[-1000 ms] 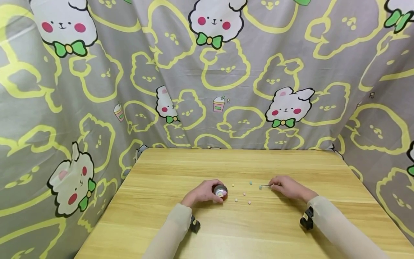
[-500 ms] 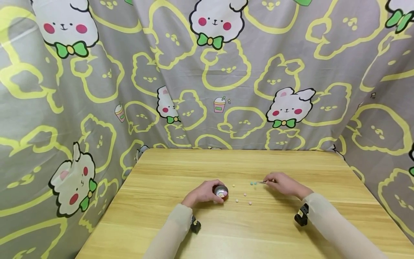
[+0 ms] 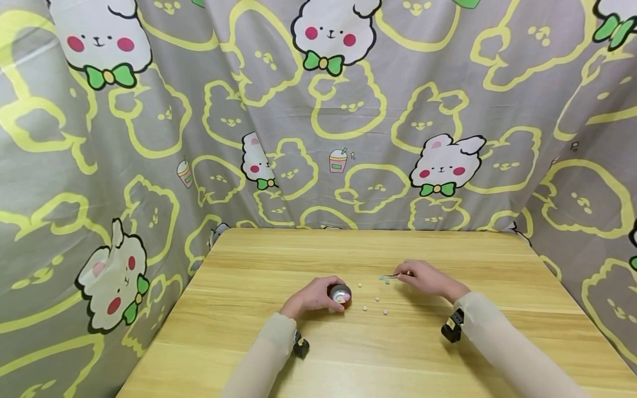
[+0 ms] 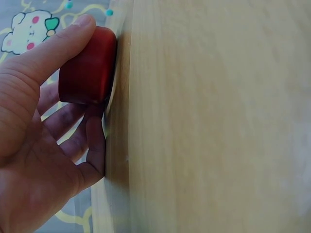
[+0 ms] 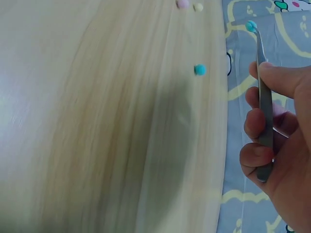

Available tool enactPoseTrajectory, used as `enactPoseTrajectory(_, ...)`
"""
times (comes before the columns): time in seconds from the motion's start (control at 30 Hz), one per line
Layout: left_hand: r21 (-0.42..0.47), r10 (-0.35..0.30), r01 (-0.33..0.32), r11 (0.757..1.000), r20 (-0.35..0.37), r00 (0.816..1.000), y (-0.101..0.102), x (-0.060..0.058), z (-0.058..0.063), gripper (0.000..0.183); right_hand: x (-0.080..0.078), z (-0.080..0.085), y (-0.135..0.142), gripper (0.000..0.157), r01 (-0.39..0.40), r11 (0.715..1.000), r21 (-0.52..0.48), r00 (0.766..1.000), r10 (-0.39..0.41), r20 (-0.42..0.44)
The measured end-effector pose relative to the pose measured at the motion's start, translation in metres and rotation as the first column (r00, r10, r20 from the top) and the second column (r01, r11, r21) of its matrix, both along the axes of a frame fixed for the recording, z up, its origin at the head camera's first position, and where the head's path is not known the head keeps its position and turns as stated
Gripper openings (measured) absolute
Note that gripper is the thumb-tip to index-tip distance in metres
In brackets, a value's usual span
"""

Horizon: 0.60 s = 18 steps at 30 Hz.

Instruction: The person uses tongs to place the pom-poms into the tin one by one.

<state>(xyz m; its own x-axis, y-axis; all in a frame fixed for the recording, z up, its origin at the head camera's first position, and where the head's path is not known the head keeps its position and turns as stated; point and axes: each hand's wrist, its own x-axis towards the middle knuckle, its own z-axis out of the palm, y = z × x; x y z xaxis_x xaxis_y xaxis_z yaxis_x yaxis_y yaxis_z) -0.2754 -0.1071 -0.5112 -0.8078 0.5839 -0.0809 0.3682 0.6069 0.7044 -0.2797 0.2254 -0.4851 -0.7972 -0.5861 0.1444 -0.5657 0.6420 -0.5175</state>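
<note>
My left hand [image 3: 314, 294] curls round a small red metal tin [image 4: 87, 68], thumb on one side and fingers on the other. The tin stands on the table, its open top showing pale, colourful contents in the head view. In my right hand [image 3: 427, 277] is a pair of metal tweezers [image 5: 265, 111], gripped between thumb and fingers. Their tips pinch a teal bead [image 5: 250, 26], raised above the tabletop in the right wrist view. A second teal bead [image 5: 199, 69] lies on the wood below the tweezers.
Between the hands, a yellow bead [image 3: 360, 285] and several pale pink or whitish beads, such as one pink bead [image 3: 385, 312], lie scattered on the wooden table [image 3: 298, 254]. A patterned grey curtain [image 3: 298, 116] hangs behind the table and at both sides.
My right hand has moved left with the tweezers and their teal bead, passing over to just behind the loose teal bead. The left hand and tin have stayed put.
</note>
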Motion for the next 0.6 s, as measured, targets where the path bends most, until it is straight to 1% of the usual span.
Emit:
enactPoseTrajectory(0.1,0.003,-0.002,0.002,1.000,-0.001,1.000,0.000,0.000,0.000,0.049,-0.001,0.001,-0.005,0.016,-0.021,1.000,-0.009,1.000,0.021,-0.015)
enactPoseTrajectory(0.2,0.000,-0.003,0.003,1.000,0.003,1.000,0.000,0.000,-0.001,0.049,-0.002,0.002,-0.011,0.016,-0.039,0.999,-0.022,0.999,0.039,-0.014)
enactPoseTrajectory(0.43,0.005,-0.029,0.029,1.000,-0.021,0.999,-0.001,-0.001,-0.002,0.049,-0.002,0.009,-0.026,0.016,-0.065,0.998,-0.023,0.998,0.065,0.002)
enactPoseTrajectory(0.6,-0.004,-0.011,0.011,1.000,0.002,1.000,-0.001,-0.001,-0.001,0.049,-0.003,0.011,-0.037,0.015,-0.089,0.996,-0.011,0.996,0.089,-0.010)
